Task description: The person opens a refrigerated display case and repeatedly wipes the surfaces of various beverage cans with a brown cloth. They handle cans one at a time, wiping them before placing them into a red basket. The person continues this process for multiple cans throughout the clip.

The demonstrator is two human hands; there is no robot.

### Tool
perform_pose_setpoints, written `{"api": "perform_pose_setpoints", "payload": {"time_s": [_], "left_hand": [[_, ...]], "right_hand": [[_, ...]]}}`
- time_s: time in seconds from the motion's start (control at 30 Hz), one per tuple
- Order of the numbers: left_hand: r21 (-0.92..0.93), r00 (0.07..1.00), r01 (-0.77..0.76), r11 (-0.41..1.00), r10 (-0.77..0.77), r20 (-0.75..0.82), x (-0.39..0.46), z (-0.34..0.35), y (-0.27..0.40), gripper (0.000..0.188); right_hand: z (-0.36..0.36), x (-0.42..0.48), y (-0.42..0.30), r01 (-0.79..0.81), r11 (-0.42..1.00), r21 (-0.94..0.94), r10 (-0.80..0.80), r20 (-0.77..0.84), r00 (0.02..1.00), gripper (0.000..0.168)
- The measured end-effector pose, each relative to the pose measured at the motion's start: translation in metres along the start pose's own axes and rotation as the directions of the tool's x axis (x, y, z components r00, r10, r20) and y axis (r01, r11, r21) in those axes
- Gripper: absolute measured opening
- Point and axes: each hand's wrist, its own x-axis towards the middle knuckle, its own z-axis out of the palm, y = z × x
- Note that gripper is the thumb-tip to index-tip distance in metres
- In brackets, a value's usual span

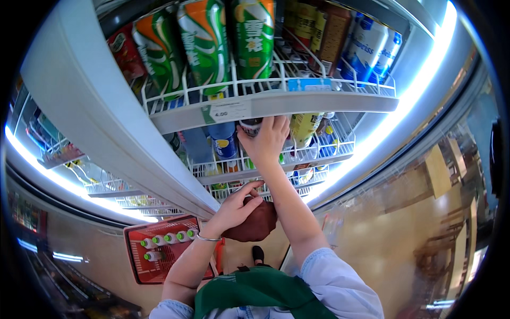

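Observation:
My right hand (266, 139) reaches under the upper shelf rail and is around a dark-topped bottle or can (251, 127) on the second wire shelf; its fingertips are partly hidden by the rail. A blue-labelled bottle (224, 141) stands just left of it, and a yellow-green bottle (306, 128) just right. Lower down, my left hand (238, 209), with a bangle at the wrist, rests on a dark reddish-brown rounded thing (255, 223), whose kind I cannot tell. Whether its fingers grip that thing is unclear. Green and orange cans (205, 44) stand on the top shelf.
The white cooler frame post (131, 131) slants down at the left. A price rail (279, 104) curves across above my right hand. On the floor at lower left is a red plastic basket (133, 255) holding several green-capped bottles (171, 238). Blue and white cans (364, 46) stand upper right.

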Motion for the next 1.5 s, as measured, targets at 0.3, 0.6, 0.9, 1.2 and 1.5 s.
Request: {"api": "perform_pose_setpoints", "payload": {"time_s": [0.3, 0.6, 0.9, 1.2, 1.5], "left_hand": [[0.028, 0.998, -0.063, 0.998, 0.063, -0.007, -0.001, -0.006, -0.001, 0.042], [0.03, 0.988, -0.092, 0.995, 0.087, 0.128, 0.047, 0.017, 0.035, 0.044], [0.014, 0.989, 0.054, 0.998, -0.056, 0.136, 0.048, 0.016, 0.029, 0.044], [-0.003, 1.0, -0.023, 1.0, 0.023, 0.014, 0.041, 0.001, 0.006, 0.043], [-0.05, 1.0, 0.015, 0.999, -0.016, -0.024, 0.023, -0.003, 0.006, 0.043]], "right_hand": [[-0.06, -0.047, 0.061, -0.032, 0.617, 0.787, 0.31, -0.205, 0.928, 0.087], [-0.094, -0.002, 0.176, -0.213, 0.842, 0.495, 0.364, -0.232, 0.902, 0.072], [-0.033, 0.021, 0.202, -0.368, 0.868, 0.333, 0.406, -0.05, 0.913, 0.071], [-0.018, 0.022, 0.201, -0.2, 0.953, 0.228, 0.236, -0.143, 0.961, 0.037], [0.022, 0.026, 0.025, 0.18, 0.909, 0.377, -0.217, 0.058, 0.974, 0.038]]}}
